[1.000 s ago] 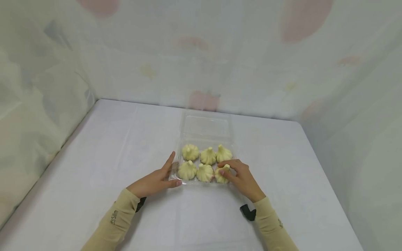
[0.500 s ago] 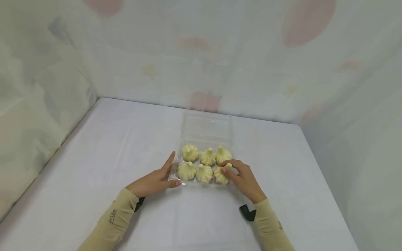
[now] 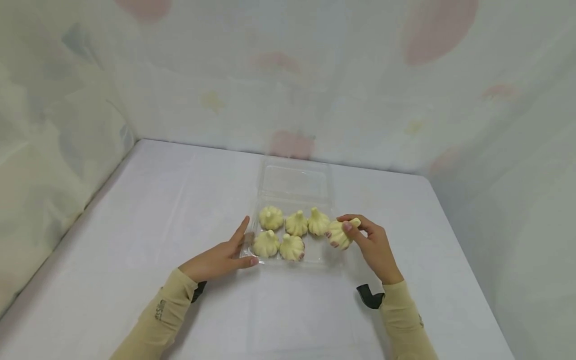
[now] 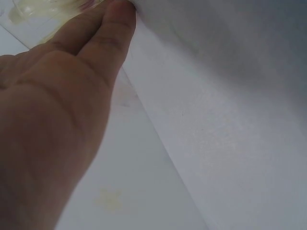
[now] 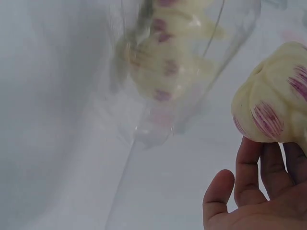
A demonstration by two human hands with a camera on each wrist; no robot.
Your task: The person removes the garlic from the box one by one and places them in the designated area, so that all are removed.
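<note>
A clear plastic clamshell box lies with its lid folded back. Several pale garlic bulbs sit inside it in two rows, stems mostly up. My left hand rests against the box's left side, thumb at the front corner and fingers stretched along the edge; the left wrist view shows those fingers straight. Above the box's right edge, my right hand pinches one garlic bulb between thumb and fingers, its stem pointing up and right. Purple streaks mark that bulb in the right wrist view.
The box stands on a white-covered table. Behind it hangs a pale patterned curtain, with more cloth along the left and right sides.
My right hand has lifted the garlic bulb from the front right spot of the box and moved it up and to the right. The left hand has stayed in place.
</note>
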